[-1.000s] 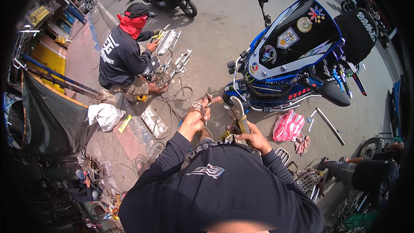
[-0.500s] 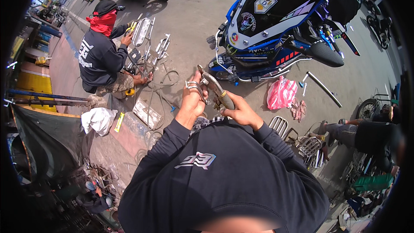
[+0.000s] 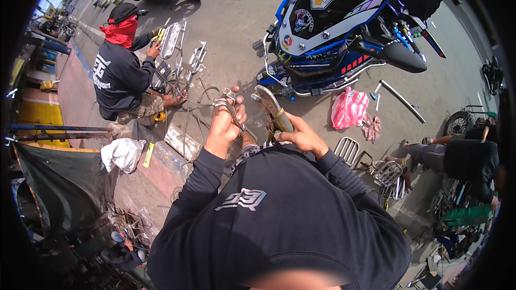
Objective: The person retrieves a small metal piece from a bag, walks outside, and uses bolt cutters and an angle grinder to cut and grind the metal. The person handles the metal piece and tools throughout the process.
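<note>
Metal parts sit in both hands: the left hand (image 3: 224,124) is closed around a slim chrome piece (image 3: 232,111) with a loop at its tip, and the right hand (image 3: 302,135) grips a broader curved metal bracket (image 3: 273,108) pointing toward twelve o'clock, the two parts near each other but apart. Nothing shows them joined, so I judge the fitting barely begun, with the mating left to do. Loose chrome racks (image 3: 348,149) at four o'clock, a pink cloth (image 3: 349,108), and the blue motorcycle (image 3: 344,21) at one o'clock suggest more assembly remains.
</note>
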Motion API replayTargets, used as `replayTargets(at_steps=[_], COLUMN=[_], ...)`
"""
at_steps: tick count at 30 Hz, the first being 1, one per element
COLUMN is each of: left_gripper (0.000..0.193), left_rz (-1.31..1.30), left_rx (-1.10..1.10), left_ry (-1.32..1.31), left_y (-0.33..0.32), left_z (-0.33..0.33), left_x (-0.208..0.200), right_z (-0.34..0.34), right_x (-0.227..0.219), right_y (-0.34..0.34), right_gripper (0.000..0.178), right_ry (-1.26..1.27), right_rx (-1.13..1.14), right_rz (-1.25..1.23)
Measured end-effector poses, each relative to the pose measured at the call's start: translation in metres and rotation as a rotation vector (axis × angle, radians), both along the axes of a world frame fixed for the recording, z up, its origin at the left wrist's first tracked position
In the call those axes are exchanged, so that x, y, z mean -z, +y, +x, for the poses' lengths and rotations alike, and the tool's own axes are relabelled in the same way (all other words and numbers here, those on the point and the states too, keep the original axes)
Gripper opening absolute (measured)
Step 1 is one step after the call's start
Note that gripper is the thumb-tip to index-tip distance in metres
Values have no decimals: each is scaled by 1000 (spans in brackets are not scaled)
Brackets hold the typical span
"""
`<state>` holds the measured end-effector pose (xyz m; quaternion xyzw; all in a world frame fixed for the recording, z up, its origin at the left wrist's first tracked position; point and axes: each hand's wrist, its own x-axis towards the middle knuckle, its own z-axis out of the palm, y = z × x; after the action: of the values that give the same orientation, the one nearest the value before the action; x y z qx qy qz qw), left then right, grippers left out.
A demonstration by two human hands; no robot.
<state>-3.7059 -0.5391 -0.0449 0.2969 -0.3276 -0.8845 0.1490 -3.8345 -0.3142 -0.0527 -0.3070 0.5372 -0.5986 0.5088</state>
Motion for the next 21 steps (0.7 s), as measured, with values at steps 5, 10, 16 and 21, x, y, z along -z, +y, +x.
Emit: replayTargets(at_steps=[5, 10, 16, 21], left_gripper=[33, 34, 20, 21], left_rz=[252, 470, 242, -249], left_rx=[75, 31, 88, 47], left_ry=[-149, -1, 65, -67], left_y=[-10, -6, -14, 1], left_z=[14, 26, 20, 13], left_x=[45, 58, 16, -24], right_z=[6, 6, 4, -4], right_x=[7, 18, 27, 19], right_y=[-2, 0, -1, 0], right_gripper=[69, 69, 70, 71], right_ry=[-47, -18, -19, -1], right_rx=[0, -22, -34, -118], right_rz=[31, 81, 70, 12])
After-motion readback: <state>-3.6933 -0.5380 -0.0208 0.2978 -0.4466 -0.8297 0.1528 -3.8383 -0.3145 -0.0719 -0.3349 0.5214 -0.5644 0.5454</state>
